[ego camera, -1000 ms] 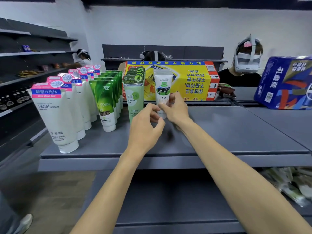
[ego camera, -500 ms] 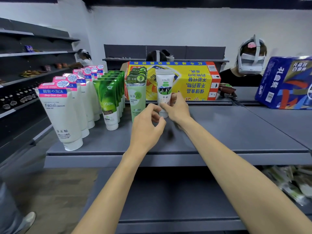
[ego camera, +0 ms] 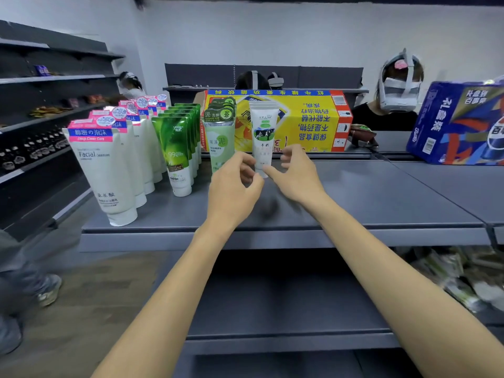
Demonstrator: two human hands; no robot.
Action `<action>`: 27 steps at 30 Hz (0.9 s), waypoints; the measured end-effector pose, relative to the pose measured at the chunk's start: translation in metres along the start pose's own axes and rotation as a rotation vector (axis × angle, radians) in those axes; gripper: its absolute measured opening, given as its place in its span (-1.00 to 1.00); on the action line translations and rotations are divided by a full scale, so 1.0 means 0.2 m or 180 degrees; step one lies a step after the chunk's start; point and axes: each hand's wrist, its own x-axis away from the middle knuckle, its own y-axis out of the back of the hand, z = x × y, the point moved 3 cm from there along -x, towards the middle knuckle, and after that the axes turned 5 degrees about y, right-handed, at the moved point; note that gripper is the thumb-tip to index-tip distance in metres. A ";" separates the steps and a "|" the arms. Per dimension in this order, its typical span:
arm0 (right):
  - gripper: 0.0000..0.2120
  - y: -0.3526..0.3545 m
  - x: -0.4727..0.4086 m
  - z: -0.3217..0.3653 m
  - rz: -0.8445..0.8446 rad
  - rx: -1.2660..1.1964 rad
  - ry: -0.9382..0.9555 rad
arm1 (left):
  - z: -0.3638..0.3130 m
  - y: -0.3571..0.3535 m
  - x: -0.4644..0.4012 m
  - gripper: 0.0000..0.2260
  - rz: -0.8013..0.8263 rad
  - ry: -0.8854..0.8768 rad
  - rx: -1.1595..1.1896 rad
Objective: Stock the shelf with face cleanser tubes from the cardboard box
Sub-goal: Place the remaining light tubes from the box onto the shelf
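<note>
While milk tube (ego camera: 263, 137) stands upright, cap down, left hand (ego camera: 231, 190), right hand (ego camera: 296, 174) loosely open, empty.

White wall (ego camera: 300, 31), dark wall shelving (ego camera: 54, 77), brown floor (ego camera: 90, 309)

Grey shelf (ego camera: 354, 203): four upright cleanser tube rows (ego camera: 174, 148), yellow box (ego camera: 300, 118), blue carton (ego camera: 461, 121).

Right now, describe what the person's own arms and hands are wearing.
Nothing shows on them. Both forearms are bare up to the frame edge, with no sleeves visible. The left hand and right hand have no gloves, and no rings, watch or wristband are visible.
</note>
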 end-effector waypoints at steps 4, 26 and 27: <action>-0.50 0.04 0.16 0.03 -0.0003 -0.0201 0.0032 | -0.02 0.05 0.03 -0.86 -0.0048 -0.0119 0.0017; -0.65 -0.12 1.51 -0.31 0.0994 0.0017 -0.0378 | 0.42 0.03 1.06 -0.82 0.0923 0.0512 0.0180; -0.66 -0.16 1.55 -0.35 0.1075 0.0060 -0.0464 | 0.48 0.01 1.12 -0.82 0.0962 0.0637 0.0149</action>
